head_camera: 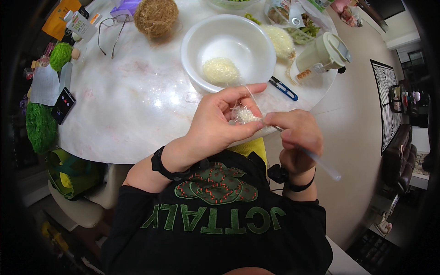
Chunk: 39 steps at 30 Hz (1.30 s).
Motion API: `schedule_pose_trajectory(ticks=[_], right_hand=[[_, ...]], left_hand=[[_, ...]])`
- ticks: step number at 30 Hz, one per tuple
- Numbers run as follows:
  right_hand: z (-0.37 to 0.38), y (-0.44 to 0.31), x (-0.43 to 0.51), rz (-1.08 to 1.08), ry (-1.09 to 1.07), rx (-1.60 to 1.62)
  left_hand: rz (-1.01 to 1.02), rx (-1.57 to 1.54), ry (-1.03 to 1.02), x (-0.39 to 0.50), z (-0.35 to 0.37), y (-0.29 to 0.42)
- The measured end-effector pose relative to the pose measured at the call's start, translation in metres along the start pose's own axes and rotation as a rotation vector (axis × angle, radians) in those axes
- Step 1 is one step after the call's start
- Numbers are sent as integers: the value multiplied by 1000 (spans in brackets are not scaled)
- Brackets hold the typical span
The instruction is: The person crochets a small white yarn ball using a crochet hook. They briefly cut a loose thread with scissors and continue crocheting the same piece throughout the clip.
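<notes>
Between the thumb and fingers of my left hand [220, 113] is a small fuzzy white crocheted piece [244, 116]. A strand of white yarn [252, 96] runs over the raised index finger of that hand. My right hand [299, 137] grips a crochet hook [318, 160] with a pale translucent handle, blurred at its far end. The hook's tip meets the edge of the piece, where fingers partly hide it. Just beyond my hands, a ball of cream tinsel yarn [220, 70] lies inside a white plastic bowl [192, 74].
Blue thread snips [283, 88] lie right of the bowl, near a lidded cup [321, 53] and a fluffy cream yarn ball [280, 41]. A brown yarn ball [155, 17], eyeglasses [113, 25] and a phone [63, 106] rest on the marble-patterned table [137, 103]. Green yarn [40, 127] sits at its left edge.
</notes>
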State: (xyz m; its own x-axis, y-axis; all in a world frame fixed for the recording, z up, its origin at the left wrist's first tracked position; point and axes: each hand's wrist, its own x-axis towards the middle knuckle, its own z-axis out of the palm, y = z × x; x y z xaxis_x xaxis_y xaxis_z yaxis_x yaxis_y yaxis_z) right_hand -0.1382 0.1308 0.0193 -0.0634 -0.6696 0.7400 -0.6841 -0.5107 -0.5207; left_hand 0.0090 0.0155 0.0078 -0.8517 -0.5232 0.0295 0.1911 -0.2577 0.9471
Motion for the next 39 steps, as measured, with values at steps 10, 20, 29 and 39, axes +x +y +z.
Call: schedule_pose_trajectory(ticks=[10,20,29,39], right_hand=[[12,-4,-8,-322,-13,-426],[17,4,-10,408,252,438],[27,15,-8,-312,70,-466],[35,14,-4,522,373,710]], left_hand=[[-468,-561,-134,-2,2,5],[-192,-313,-27,4,-2,13],[-290,-598,-27,9,-2,-3],[-298,-650,-89,9,-17,-1]])
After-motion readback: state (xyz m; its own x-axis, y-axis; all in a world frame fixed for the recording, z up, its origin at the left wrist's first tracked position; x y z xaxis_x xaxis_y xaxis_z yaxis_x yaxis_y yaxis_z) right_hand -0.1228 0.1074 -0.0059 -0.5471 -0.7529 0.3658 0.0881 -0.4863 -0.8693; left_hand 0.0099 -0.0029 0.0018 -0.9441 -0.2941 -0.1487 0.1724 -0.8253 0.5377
